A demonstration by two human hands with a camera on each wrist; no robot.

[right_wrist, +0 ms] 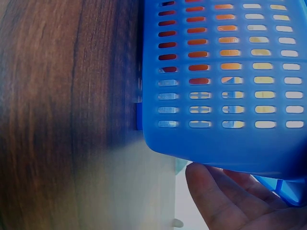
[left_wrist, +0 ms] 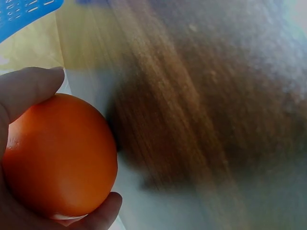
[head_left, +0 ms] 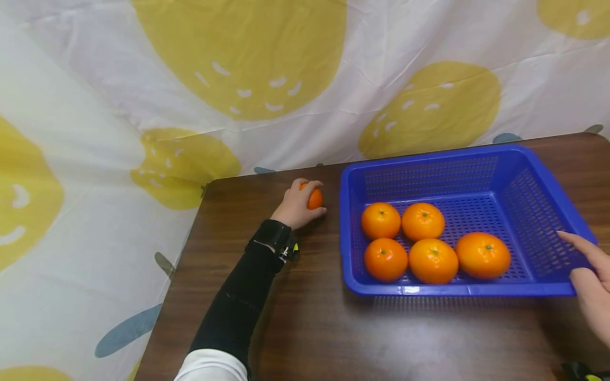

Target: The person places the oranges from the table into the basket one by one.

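My left hand (head_left: 297, 206) holds a mandarin (head_left: 315, 198) at the table's far left part, left of the basket. In the left wrist view the thumb and fingers curl round this mandarin (left_wrist: 64, 153); whether it touches the table, I cannot tell. Several more mandarins (head_left: 433, 261) lie in the blue plastic basket (head_left: 457, 290), bunched at its left and front. At the basket's right front corner, my right hand (head_left: 595, 286) grips the rim, one finger reaching over the edge. In the right wrist view its fingers (right_wrist: 211, 194) meet the basket's corner.
The basket stands on a brown wood-grain table (head_left: 305, 328). Behind and to the left hangs a white cloth (head_left: 86, 159) printed with yellow fruit shapes, close to the table's back edge. Through the basket's slotted wall (right_wrist: 220, 139) orange fruit shows in the right wrist view.
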